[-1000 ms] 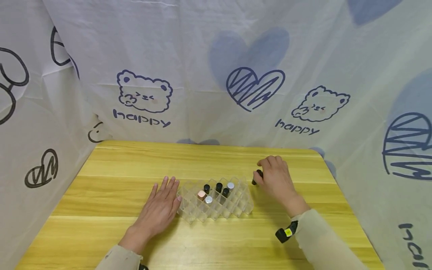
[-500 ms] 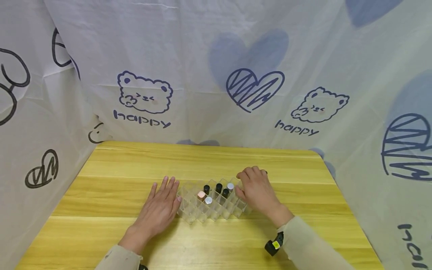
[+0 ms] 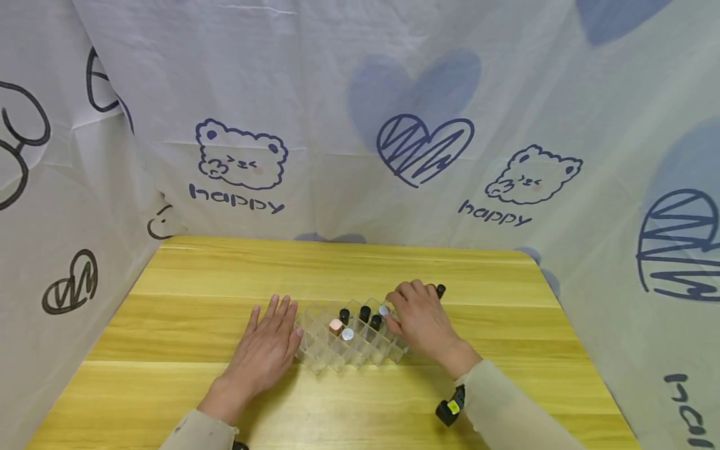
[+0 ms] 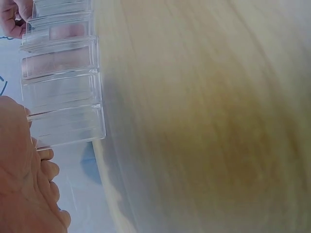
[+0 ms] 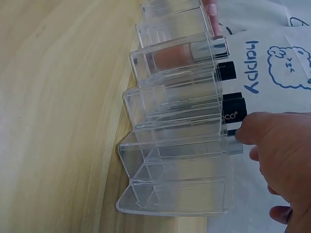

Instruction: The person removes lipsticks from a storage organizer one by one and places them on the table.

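Note:
A clear lipstick organizer (image 3: 320,356) with diamond-shaped compartments stands on the table, holding several black-, silver- and peach-capped tubes. My left hand (image 3: 264,353) lies flat at its left end, fingers straight, thumb against its wall. At the right half, my right hand (image 3: 424,322) has its thumb and bent fingers around a silver-capped lipstick (image 5: 235,144), the thumb overlapping the cap in the right wrist view. That tube is upright in its compartment. Beside it stands a black-capped tube (image 5: 234,111) with white lettering. Toward the front, a peach-tinted tube (image 5: 172,57) shows through the clear wall.
Behind my right hand, a black tube (image 3: 441,290) is on the table, with another dark end partly hidden beside it. A printed white cloth (image 3: 337,187) hangs along the back and sides of the wooden table (image 3: 214,269).
My right hand has moved left from the black tube behind the organizer to the silver-capped lipstick, uncovering the black tube. My left hand has stayed in place.

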A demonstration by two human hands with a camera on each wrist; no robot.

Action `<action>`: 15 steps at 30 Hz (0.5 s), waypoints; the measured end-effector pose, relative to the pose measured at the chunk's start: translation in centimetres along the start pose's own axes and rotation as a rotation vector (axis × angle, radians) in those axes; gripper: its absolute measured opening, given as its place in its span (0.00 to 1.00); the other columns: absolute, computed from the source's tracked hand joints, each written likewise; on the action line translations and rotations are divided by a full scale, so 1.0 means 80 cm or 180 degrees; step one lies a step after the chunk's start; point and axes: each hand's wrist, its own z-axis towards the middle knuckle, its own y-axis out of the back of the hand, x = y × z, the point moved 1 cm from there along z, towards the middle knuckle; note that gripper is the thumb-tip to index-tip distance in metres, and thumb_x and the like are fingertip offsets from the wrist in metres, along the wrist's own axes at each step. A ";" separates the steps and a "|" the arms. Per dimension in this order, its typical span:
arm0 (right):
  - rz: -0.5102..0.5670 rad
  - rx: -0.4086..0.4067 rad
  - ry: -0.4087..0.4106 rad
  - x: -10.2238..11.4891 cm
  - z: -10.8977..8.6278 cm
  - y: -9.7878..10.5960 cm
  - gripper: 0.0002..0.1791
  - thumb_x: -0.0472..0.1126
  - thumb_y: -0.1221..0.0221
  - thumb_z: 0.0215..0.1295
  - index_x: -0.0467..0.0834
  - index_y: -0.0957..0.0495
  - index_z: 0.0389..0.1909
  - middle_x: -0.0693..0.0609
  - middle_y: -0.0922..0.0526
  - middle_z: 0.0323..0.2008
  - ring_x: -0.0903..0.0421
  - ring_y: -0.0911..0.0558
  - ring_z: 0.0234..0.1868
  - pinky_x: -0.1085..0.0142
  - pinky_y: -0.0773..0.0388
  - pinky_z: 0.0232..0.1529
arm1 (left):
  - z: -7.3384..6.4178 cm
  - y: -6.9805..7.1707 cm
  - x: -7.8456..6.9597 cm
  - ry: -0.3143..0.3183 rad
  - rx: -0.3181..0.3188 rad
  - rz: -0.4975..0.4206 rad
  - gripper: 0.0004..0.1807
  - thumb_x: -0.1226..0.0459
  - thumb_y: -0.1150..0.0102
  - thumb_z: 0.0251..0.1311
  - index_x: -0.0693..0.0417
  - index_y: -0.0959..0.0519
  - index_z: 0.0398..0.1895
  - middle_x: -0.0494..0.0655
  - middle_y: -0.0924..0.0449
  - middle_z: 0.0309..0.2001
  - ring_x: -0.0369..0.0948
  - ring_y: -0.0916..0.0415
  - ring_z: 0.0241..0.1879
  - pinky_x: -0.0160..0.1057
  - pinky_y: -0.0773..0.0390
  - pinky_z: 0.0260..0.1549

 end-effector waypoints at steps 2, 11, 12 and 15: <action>-0.0010 0.0041 0.0012 0.000 0.001 -0.001 0.11 0.47 0.32 0.71 0.44 0.15 0.46 0.49 0.18 0.43 0.48 0.24 0.43 0.57 0.29 0.41 | 0.000 0.000 0.000 0.0007 0.0004 0.0004 0.34 0.50 0.65 0.86 0.64 0.44 0.83 0.60 0.47 0.83 0.56 0.55 0.84 0.65 0.57 0.82; -0.0043 0.0161 0.0043 -0.002 0.003 -0.009 0.11 0.47 0.32 0.70 0.45 0.12 0.45 0.50 0.18 0.42 0.50 0.26 0.41 0.56 0.27 0.43 | -0.002 0.000 0.001 -0.0015 -0.0011 -0.0059 0.34 0.50 0.66 0.86 0.65 0.44 0.82 0.61 0.46 0.83 0.58 0.54 0.84 0.66 0.57 0.81; -0.0041 0.0165 0.0039 -0.002 0.003 -0.009 0.10 0.47 0.32 0.70 0.45 0.12 0.45 0.51 0.18 0.41 0.50 0.26 0.41 0.56 0.27 0.43 | -0.002 -0.001 0.001 -0.0014 -0.0009 -0.0056 0.34 0.50 0.66 0.86 0.64 0.44 0.82 0.61 0.46 0.83 0.58 0.54 0.84 0.66 0.57 0.81; -0.0041 0.0158 0.0038 -0.001 0.003 -0.010 0.10 0.47 0.32 0.70 0.45 0.12 0.43 0.51 0.18 0.41 0.50 0.26 0.41 0.56 0.27 0.43 | -0.001 -0.001 0.002 -0.0006 -0.0018 -0.0019 0.34 0.49 0.66 0.86 0.64 0.43 0.82 0.61 0.46 0.83 0.57 0.54 0.84 0.66 0.57 0.82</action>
